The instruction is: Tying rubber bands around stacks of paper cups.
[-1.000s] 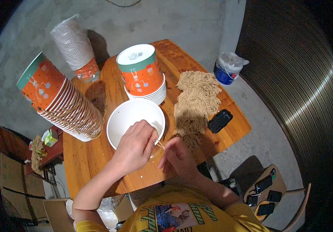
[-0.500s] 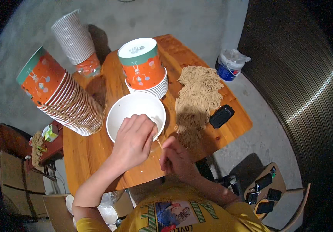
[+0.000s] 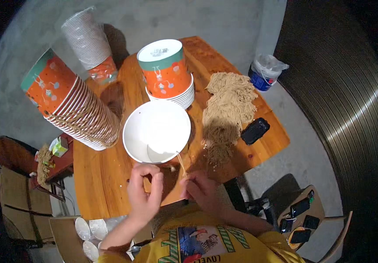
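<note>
A round paper bucket [image 3: 156, 131], white inside, stands at the table's near middle with its mouth toward me. A thin beige cord [image 3: 182, 163] runs from its near right rim. My right hand [image 3: 199, 187] pinches the cord's lower part, close to the table edge. Just below the near rim, my left hand [image 3: 145, 190] has curled fingers, with the index finger bent toward the thumb. What it holds, if anything, is too small to make out. To the right lies a heap of beige cords [image 3: 230, 101], its near part in shadow.
Upturned buckets [image 3: 164, 76] with orange and green print stand behind the bucket. A leaning stack [image 3: 77, 105] at left is draped with cords; a plastic-wrapped stack [image 3: 90, 44] stands farther back. A black tray [image 3: 255, 130] lies right. White buckets [image 3: 83, 230] sit in a carton below.
My left hand has drawn back from the bucket's mouth toward me, uncovering its inside. The cord now shows between the rim and my right hand, which has shifted slightly nearer to me.
</note>
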`<state>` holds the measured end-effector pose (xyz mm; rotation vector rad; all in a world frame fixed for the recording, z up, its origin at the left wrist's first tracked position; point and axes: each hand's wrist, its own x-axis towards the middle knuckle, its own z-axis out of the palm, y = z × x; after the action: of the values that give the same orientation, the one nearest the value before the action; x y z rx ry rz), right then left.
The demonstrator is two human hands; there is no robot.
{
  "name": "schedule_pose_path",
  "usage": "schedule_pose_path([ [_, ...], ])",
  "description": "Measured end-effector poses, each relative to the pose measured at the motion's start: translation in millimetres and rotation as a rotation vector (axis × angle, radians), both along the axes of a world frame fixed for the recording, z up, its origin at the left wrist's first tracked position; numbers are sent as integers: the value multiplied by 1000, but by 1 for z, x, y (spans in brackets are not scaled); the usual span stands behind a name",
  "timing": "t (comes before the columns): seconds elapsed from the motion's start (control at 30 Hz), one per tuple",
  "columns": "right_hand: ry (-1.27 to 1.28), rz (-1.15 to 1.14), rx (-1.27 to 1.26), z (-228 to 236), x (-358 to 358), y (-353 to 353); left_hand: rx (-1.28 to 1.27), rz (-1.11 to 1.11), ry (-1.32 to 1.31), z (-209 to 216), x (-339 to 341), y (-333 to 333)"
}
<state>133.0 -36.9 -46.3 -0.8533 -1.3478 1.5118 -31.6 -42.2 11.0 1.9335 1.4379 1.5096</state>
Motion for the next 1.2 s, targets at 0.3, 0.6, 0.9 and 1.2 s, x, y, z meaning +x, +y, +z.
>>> schedule_pose_path([
  [0.3,-470,-22,263,22,9,-10,-896,-346,-916,-18,19,5],
  [0.6,-521,-9,468,11,8,-12,-845,-239,-1128,-14,26,7],
  [0.9,-740,137,724,17,-2,-7,-653,-114,-1247,-12,17,28],
  [1.2,-674,230,666,18,-11,-6,-578,-96,-1121,-27,13,31],
])
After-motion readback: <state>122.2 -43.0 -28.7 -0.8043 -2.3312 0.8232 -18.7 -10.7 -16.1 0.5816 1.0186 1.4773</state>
